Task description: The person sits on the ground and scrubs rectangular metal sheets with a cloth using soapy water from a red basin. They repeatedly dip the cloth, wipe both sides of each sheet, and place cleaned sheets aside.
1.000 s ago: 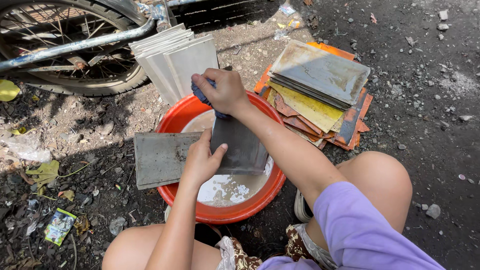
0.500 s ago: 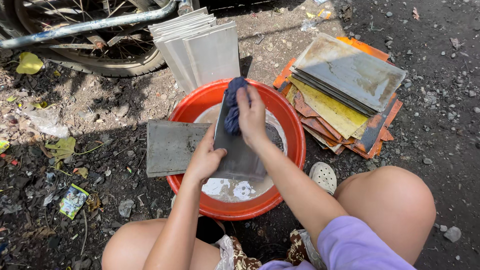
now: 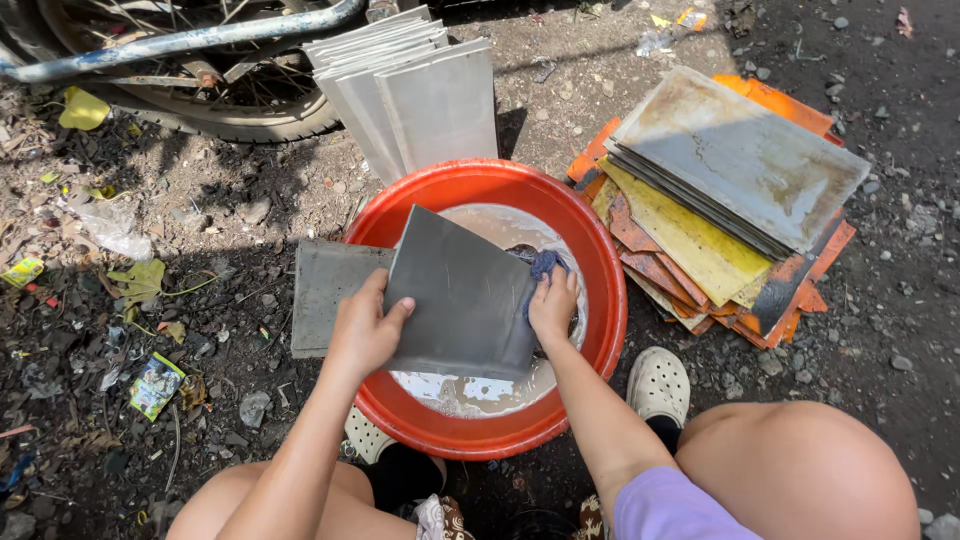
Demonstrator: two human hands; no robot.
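Grey tile tilts over the red basin of murky water. Head view: my left hand clamps its left edge, arm extended; my right hand presses a blue cloth against its right edge, fingers closed.

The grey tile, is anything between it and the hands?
Nothing visible. The left hand grips the grey tile at its left edge, and the right hand presses a blue cloth at its right edge, over the red basin.
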